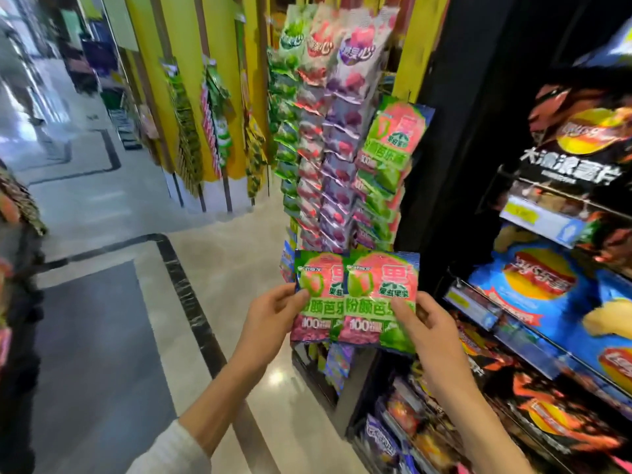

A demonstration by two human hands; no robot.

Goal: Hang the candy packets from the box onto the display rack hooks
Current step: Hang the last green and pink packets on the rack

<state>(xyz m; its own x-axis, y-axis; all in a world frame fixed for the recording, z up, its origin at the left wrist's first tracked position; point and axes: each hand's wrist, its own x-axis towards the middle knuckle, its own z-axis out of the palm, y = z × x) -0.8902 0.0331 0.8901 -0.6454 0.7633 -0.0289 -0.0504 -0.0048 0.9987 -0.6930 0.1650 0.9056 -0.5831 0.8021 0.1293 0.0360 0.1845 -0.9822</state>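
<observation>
I hold two pink-and-green candy packets side by side in front of the display rack [342,138]. My left hand [273,313] pinches the left packet [319,285] at its left edge. My right hand [424,323] pinches the right packet [379,289], thumb on its front. The right packet overlaps the left one. Above them the rack carries columns of green, red and purple packets, and a column of the same pink-and-green packets [393,138] hangs at its right side. The box is out of view.
A black shelf unit [547,302] with chip bags stands to the right. Yellow pillars [191,97] hung with more packets stand behind the rack. Tiled aisle floor [102,302] stretches to the left and below.
</observation>
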